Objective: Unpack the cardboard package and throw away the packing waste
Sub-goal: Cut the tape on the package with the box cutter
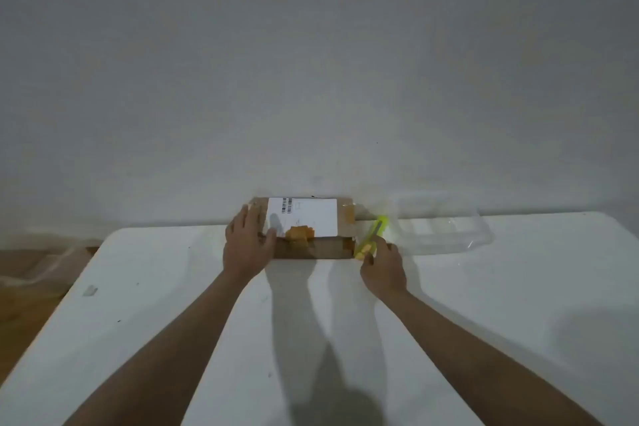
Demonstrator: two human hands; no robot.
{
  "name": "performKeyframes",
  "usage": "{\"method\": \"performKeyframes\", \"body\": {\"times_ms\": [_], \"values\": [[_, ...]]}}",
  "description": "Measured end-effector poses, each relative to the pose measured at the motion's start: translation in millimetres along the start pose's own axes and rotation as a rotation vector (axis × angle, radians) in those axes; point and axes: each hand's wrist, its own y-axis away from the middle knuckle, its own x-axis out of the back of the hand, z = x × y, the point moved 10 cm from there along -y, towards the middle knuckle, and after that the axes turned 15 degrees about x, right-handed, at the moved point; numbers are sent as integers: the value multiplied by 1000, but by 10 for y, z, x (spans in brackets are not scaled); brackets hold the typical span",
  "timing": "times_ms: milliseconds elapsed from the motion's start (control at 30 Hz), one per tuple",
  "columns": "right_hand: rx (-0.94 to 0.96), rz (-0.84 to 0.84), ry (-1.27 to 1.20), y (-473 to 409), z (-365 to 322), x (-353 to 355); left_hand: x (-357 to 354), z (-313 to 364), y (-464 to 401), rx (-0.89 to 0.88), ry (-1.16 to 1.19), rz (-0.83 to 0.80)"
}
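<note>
Cutting step. My left hand [248,243] lies flat, fingers spread, pinning the cardboard package [304,228] at the bench [484,315] far edge. Right hand [383,269] fingers wrapped around the yellow utility knife [371,238] at the package's right end. Next: slice that end's tape, shallow, blade away from the left hand.

A clear, shallow plastic container [446,232] (rectangular, with rounded corners) sits at the far edge of a white table [518,304], against a plain pale wall [311,62]. Brown wooden floor [24,304] shows left.
</note>
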Motion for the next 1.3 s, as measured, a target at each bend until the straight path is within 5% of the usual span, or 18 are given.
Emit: {"method": "performKeyframes", "body": {"times_ms": [267,633,833,1033,1300], "values": [[-77,105,185,-145,83,17,-156,-160,-186,85,311,-99],[-225,229,-71,-89,218,126,-265,-305,-246,114,372,-129],[-92,243,-159,7,145,208,-220,-226,-165,120,379,-100],[69,428,-297,-34,-275,535,-255,-255,-183,130,393,-125],[77,352,-226,-468,-654,263,-261,-235,-183,126,360,-146]]}}
